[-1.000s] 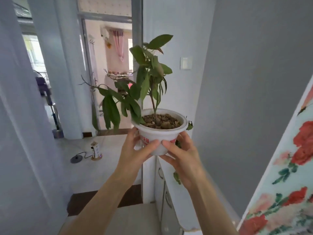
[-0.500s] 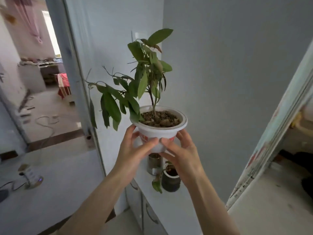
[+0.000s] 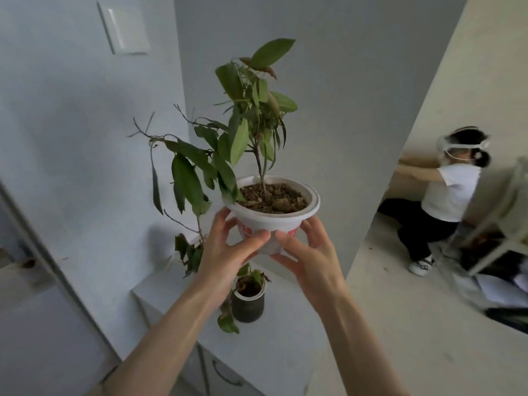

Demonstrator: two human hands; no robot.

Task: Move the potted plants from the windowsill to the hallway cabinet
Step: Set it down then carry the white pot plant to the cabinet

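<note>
two hands, left hand [image 3: 228,252] and right hand [image 3: 311,252], grip a white potted plant [image 3: 271,218] from below, held in the air above the hallway cabinet [image 3: 274,347]. since half a second ago the view has swung right; a dark pot [image 3: 248,304] beneath it now shows in full, and a crouching person [image 3: 445,195] appears beyond the cabinet.

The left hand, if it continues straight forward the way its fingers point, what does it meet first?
Already touching: the left hand presses the white pot, held with the right hand. Beyond it, probably the grey wall; depth is unclear.
</note>
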